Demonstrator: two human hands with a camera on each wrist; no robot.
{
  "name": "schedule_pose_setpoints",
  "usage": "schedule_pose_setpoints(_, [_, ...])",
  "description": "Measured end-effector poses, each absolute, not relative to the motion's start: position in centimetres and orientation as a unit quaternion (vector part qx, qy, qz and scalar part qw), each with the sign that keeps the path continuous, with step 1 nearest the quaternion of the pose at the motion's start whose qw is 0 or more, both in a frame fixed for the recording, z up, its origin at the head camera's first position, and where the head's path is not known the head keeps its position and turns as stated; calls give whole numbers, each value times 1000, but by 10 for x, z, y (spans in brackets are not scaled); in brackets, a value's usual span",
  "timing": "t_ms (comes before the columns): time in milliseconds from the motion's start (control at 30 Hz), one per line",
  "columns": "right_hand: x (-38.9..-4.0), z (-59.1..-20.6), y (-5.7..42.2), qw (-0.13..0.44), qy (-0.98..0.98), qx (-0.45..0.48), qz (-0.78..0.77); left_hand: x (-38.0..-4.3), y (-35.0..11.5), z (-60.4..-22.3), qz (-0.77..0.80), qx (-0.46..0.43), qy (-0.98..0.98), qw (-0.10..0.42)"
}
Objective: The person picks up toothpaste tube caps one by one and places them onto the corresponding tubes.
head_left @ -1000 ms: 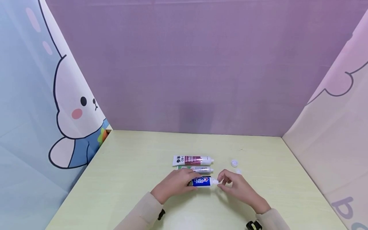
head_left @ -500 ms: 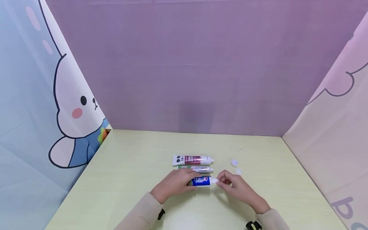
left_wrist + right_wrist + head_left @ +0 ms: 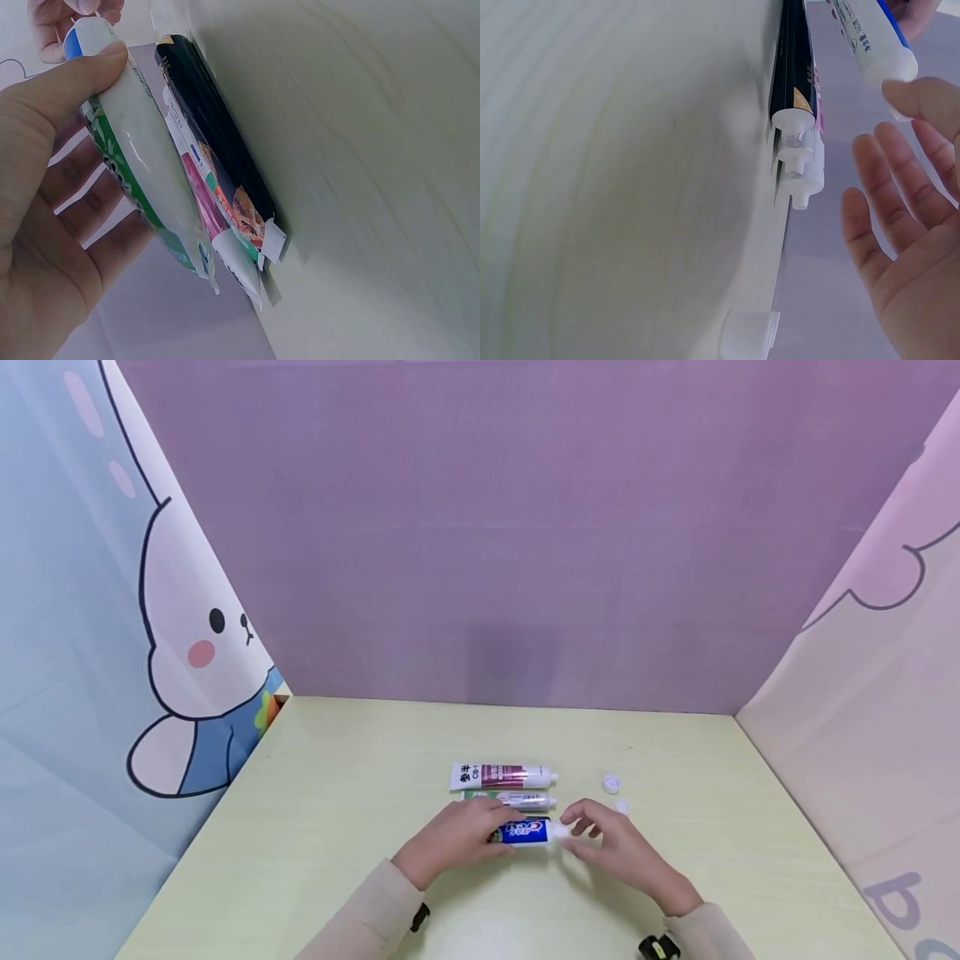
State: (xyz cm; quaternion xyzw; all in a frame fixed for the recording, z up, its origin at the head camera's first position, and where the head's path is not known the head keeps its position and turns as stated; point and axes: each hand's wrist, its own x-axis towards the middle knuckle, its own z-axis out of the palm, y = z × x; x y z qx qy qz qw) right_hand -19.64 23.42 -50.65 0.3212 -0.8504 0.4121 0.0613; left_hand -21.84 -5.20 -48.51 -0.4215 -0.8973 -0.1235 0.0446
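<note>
My left hand (image 3: 468,835) holds a blue and white toothpaste tube (image 3: 525,832), its thumb across the tube near the white end. In the left wrist view the tube's pale, green-edged side (image 3: 146,150) faces the camera, tilted above the other tubes. By the tube's white tip (image 3: 901,117) is my right hand (image 3: 615,847), thumb and forefinger parted on either side of it. In the right wrist view that thumb (image 3: 922,101) overlaps the tip, while the other fingers (image 3: 904,172) stretch out loosely.
Beyond the hands lie a purple and white tube (image 3: 504,777), a silver and green tube (image 3: 517,800) and a black tube (image 3: 217,127), with bare nozzles. To their right on the table (image 3: 352,860) are two white caps, one farther (image 3: 611,784), one nearer (image 3: 622,807).
My right thumb and forefinger closed on the tube's tip half a second ago and are now spread apart around it. The left hand and the tube have hardly moved.
</note>
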Motion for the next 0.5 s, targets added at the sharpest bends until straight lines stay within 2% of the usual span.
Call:
schedule_pose_setpoints(233, [-197,-508,233,83,-842,340,410,-218,-52,-484,-123,-421,-897,42])
schedule_pose_setpoints(500, [-196,-507,232,73,-847,328,412,-218,-52,-484,-126,-420,-898,38])
